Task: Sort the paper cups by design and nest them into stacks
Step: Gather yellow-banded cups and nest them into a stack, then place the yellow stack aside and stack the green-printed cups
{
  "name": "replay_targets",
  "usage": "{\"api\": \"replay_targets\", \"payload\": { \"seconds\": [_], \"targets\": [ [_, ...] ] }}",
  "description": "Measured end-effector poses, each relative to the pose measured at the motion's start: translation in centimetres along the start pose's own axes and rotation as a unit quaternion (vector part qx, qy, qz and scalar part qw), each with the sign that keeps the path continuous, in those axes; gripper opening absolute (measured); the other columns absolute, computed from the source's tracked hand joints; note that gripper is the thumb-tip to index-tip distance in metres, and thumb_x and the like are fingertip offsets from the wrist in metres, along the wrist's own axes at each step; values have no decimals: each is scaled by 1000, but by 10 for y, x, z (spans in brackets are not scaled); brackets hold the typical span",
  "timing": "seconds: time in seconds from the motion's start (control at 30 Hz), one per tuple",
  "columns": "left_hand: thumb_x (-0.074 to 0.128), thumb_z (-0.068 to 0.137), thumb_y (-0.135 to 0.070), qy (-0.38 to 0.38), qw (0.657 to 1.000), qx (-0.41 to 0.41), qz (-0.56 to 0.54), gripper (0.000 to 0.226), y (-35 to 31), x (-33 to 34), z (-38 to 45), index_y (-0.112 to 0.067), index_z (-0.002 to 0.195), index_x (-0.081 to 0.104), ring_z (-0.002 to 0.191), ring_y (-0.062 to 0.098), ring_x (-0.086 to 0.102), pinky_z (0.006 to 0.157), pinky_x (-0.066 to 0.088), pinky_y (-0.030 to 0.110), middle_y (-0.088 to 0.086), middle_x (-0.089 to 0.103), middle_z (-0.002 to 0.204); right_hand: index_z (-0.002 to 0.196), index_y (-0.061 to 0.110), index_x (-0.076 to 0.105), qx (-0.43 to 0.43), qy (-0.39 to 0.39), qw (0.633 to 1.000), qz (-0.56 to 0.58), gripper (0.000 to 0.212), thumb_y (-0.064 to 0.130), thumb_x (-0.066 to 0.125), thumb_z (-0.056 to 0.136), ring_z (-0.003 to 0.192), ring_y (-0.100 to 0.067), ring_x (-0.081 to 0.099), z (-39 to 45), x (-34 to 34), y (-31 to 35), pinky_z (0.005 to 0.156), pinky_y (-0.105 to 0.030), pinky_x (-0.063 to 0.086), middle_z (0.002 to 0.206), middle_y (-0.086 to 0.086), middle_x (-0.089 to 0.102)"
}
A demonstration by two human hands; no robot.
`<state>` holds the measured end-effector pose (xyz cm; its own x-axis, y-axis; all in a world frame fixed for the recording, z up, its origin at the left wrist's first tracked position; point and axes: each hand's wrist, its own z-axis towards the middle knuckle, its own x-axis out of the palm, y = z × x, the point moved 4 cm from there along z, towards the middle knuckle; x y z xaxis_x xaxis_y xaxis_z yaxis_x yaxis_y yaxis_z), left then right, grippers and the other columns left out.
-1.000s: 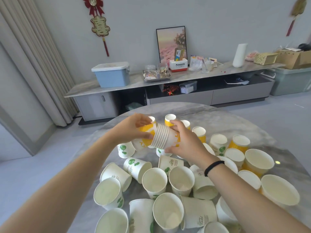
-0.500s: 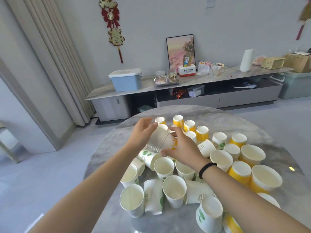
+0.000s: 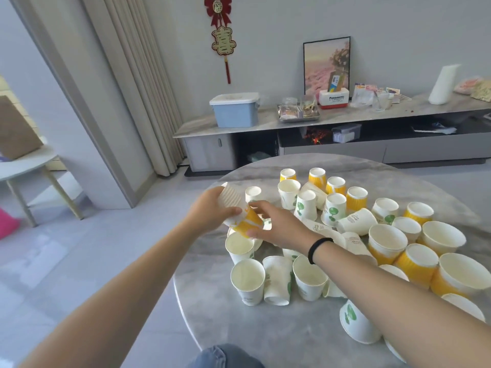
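A nested stack of yellow-patterned paper cups [image 3: 240, 213] hangs tilted over the left edge of the round marble table [image 3: 305, 333]. My left hand [image 3: 210, 213] grips the stack around its rims. My right hand [image 3: 279, 227] holds the stack's yellow bottom end with fingers and thumb. Several loose cups lie and stand across the table: white cups with green leaf print [image 3: 305, 205] in the middle and near front [image 3: 248, 280], yellow ribbed cups [image 3: 357, 199] at the back and right [image 3: 417, 264]. Some cups lie on their sides [image 3: 276, 280].
A low grey sideboard [image 3: 292, 123] along the far wall carries a blue lidded box [image 3: 235, 110], a tray, a framed picture and clutter. A curtain and door frame stand at the left, with a small white table [image 3: 24, 163] beyond. My knee in jeans [image 3: 225, 358] is below.
The view has swung left and both hands have carried the cup stack left and lower, toward the table's left edge. The stack now tilts with its rims up-left.
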<state>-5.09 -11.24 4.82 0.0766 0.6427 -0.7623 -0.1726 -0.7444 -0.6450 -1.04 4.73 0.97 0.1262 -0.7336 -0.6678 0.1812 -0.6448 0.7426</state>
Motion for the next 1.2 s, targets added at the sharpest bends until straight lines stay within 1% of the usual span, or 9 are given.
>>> {"api": "replay_targets", "payload": {
  "seconds": [0.1,0.17,0.27,0.33,0.47,0.67,0.9,1.07,1.2],
  "targets": [
    [71,78,-32,-53,998,-7,28,52,19,-13,3,-10,121,53,102,27,57,90,46,38,7,62,110,135,27,42,1,2,997,83,57,29,67,83,117,-16,54,18,19,8,89,-21,38,129,1,57],
    [70,81,-26,-68,990,-50,-115,42,36,-19,4,-11,116,52,94,23,56,84,46,36,7,59,105,133,26,45,18,-10,987,162,52,28,65,85,110,-15,56,32,29,10,90,-22,42,124,1,58],
    [65,86,-27,-73,921,-162,-345,34,76,-11,5,-16,113,48,93,23,57,82,50,38,9,56,112,131,25,47,58,-43,968,240,51,31,65,84,116,-20,53,56,46,12,99,-34,46,117,0,52],
    [59,90,-27,-81,867,-210,-444,37,98,6,5,-18,123,43,89,23,57,75,50,38,9,51,117,130,23,45,79,-72,960,258,54,31,67,82,117,-20,51,69,56,13,100,-37,46,121,0,47],
    [42,98,-30,-81,844,-250,-468,37,132,40,9,-17,132,40,97,25,56,70,53,37,10,49,124,125,15,45,65,-119,977,167,57,29,72,78,108,-16,51,88,80,21,90,-26,42,118,0,54],
    [29,97,-49,-25,802,-319,-504,52,160,70,9,-12,122,54,112,30,58,101,46,46,11,63,115,135,15,45,35,-77,995,56,65,26,73,77,126,-22,47,104,117,16,102,-28,37,136,-5,53],
    [20,99,-50,9,813,-272,-514,54,158,64,4,-18,126,53,102,21,59,94,46,42,-1,64,104,144,20,32,0,8,1000,-1,65,14,61,86,134,-20,39,96,118,16,108,-26,31,148,-3,40],
    [33,91,-58,-26,847,-274,-454,59,134,52,-13,-24,138,44,130,22,45,109,37,44,0,47,142,133,20,48,-24,-29,999,-24,49,16,60,85,125,-17,49,64,91,20,89,-19,35,134,-3,55],
    [36,88,-55,-65,885,-255,-384,61,103,42,-33,-26,141,39,129,23,41,111,33,45,-1,33,149,117,15,60,-63,-36,996,-53,34,14,61,83,112,-15,52,25,62,24,82,-15,34,120,1,59]
  ]
}}
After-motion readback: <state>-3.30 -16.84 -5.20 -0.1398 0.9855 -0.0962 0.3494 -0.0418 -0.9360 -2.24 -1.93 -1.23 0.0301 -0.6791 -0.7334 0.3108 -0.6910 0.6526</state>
